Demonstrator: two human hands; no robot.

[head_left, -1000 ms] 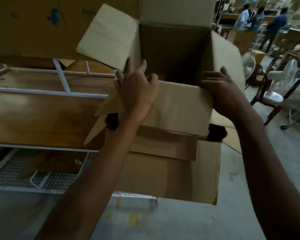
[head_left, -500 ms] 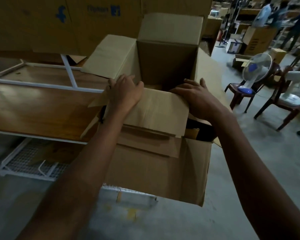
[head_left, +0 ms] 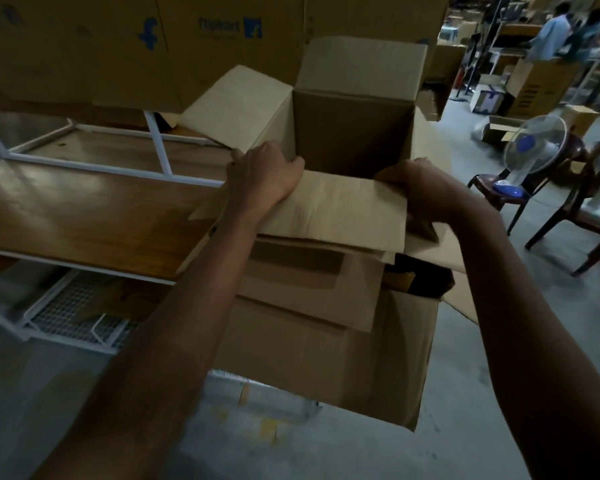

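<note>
1. Head view, the work: a cardboard box (head_left: 326, 362) stands open in the middle of the frame, on the floor (head_left: 499, 341) against the edge of a wooden tabletop (head_left: 84, 220). Its near flap (head_left: 336, 209) is folded inward over the opening.
2. Head view, the hands: the left hand (head_left: 264, 174) grips the far left corner of the near flap, fingers curled over its edge. The right hand (head_left: 420, 188) grips the far right corner in the same way. The two hands are well apart, one at each end of the flap's edge.
3. Head view, the rest of the box: the left flap (head_left: 236, 109) tilts outward over the tabletop and the far flap (head_left: 361, 64) stands upright. Under the near flap lies another cardboard layer (head_left: 309, 282). A dark gap (head_left: 423, 275) shows beside it at the right corner.
4. Head view, left side: a white metal frame (head_left: 158, 143) rises from the tabletop just beside the left flap, and a wire rack (head_left: 73, 306) sits below the table.
5. Head view, behind: large printed cartons (head_left: 222, 46) stand close behind the box.
6. Head view, right side: a table fan (head_left: 534, 143) rests on a chair (head_left: 492, 199), well apart from the box. People (head_left: 551, 32) stand among more cartons in the far background.
</note>
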